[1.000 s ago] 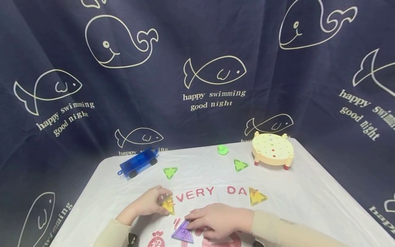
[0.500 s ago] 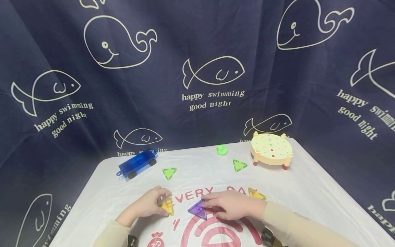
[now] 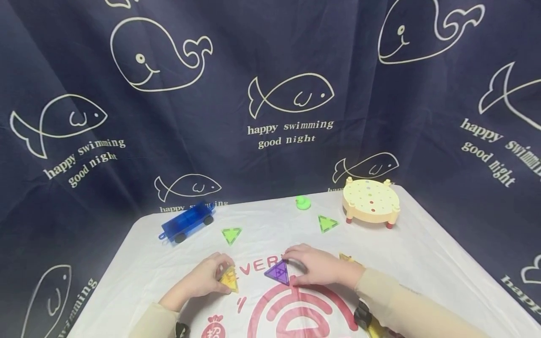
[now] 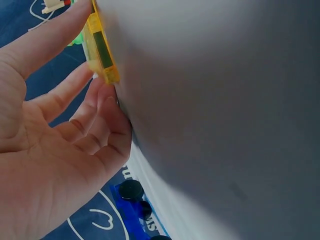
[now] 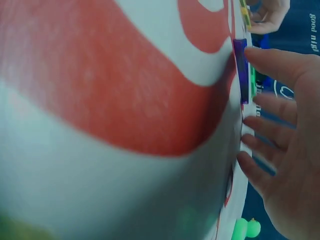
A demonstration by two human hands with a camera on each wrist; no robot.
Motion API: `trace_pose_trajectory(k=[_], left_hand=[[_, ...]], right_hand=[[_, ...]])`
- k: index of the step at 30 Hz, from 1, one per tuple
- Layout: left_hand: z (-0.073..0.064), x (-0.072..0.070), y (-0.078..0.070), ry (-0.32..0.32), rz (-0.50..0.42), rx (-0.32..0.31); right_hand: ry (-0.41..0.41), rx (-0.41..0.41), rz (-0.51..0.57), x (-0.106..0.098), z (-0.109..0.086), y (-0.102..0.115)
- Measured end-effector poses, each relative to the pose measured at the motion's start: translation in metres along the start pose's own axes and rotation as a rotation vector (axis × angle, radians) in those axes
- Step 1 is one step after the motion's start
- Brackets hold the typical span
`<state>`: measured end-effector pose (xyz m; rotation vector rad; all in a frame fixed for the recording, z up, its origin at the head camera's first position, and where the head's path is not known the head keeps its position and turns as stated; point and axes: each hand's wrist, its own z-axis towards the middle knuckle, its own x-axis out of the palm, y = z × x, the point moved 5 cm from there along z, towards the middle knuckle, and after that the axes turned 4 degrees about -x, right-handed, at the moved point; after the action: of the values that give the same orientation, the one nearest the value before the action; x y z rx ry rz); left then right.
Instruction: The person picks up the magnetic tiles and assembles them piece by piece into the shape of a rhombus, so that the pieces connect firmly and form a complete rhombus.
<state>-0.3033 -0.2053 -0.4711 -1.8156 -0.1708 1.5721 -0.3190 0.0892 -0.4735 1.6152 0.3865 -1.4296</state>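
Wearing Cream, Sporting Black

Wearing pale cream to the wrist, matching long left sleeve (image 3: 155, 320) with long right sleeve (image 3: 405, 303) and leaving left hand (image 3: 206, 277) and right hand (image 3: 318, 266) bare. Also carrying, close under the fabric, a black left wrist piece (image 3: 181, 329) and a blocky black right wrist piece (image 3: 362, 314).

Head view looks forward and down — wrist views, close in, share the yellow triangle (image 3: 229, 280).
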Motion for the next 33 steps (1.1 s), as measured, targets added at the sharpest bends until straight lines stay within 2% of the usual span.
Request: trace_pose_trajectory(k=[4,9,17,24,28,33], left_hand=[[0.003,0.002,-0.002,-0.051,-0.023,-0.031],[0.01,0.005,-0.006,-0.102,-0.046,-0.087],[0.03,0.011,-0.015,-0.225,-0.083,-0.159],[0.053,0.016,-0.027,-0.259,-0.106,-0.221],[0.063,0.02,-0.034,-0.257,-0.142,-0.217],[0.068,0.028,-0.044,-0.238,-0.221,-0.199]], right_hand=[[-0.073,0.057,-0.002,0.001,0.002,0.001],[-0.129,0.075,-0.019,0.002,0.003,0.005],[-0.129,0.106,-0.029,0.004,0.008,0.006],[-0.144,0.126,-0.035,0.003,0.007,0.001],[-0.139,0.138,-0.033,0.002,0.006,0.0],[-0.151,0.153,-0.034,0.002,0.006,0.002]])
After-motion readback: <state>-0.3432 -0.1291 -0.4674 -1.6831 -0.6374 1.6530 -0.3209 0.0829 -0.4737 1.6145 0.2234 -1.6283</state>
